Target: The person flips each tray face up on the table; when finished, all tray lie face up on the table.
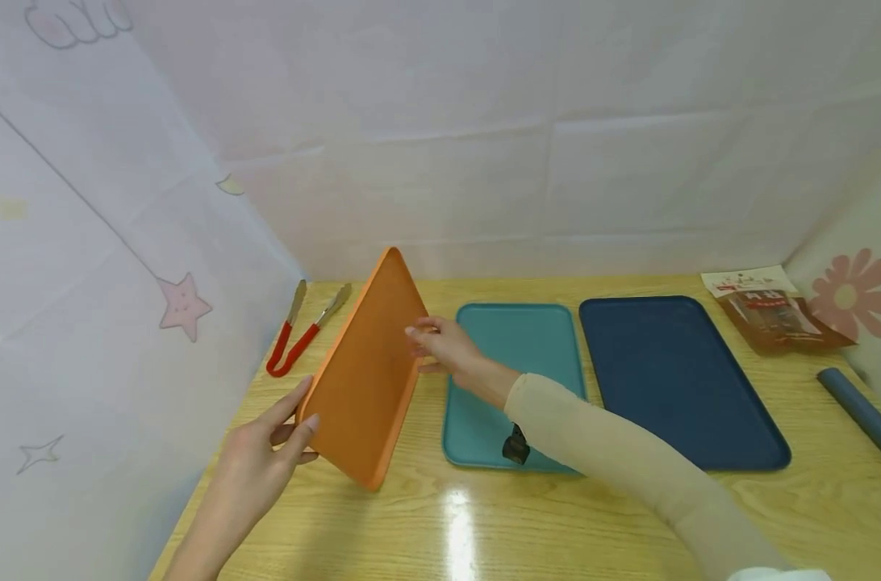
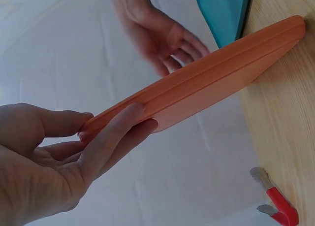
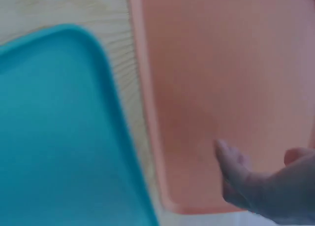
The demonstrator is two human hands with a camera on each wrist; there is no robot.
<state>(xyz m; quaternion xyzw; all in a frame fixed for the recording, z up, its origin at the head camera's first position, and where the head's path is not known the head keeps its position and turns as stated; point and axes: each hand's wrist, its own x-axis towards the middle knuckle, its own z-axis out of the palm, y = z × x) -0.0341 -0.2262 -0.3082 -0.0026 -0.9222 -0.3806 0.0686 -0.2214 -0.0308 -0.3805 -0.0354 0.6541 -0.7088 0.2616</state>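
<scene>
An orange tray point(image 1: 371, 371) is tilted steeply up on one long edge at the left of the table. My left hand point(image 1: 259, 448) grips its near upper corner, thumb on the inner face and fingers behind; the left wrist view shows this hand point(image 2: 59, 162) at the tray's end point(image 2: 197, 83). Before the tray's inner face, my right hand point(image 1: 448, 347) has its fingers loosely bent and holds nothing. Whether those fingertips touch the tray cannot be told. Under the right forearm lies a teal tray point(image 1: 513, 339), partly hidden by it.
Red-handled tongs point(image 1: 291, 347) lie behind the orange tray, near the left wall. To the right are a navy tray point(image 1: 665, 371), a brown food packet point(image 1: 774, 315) and a dark blue roll point(image 1: 862, 411). A white patterned sheet point(image 1: 440, 161) hangs behind the table.
</scene>
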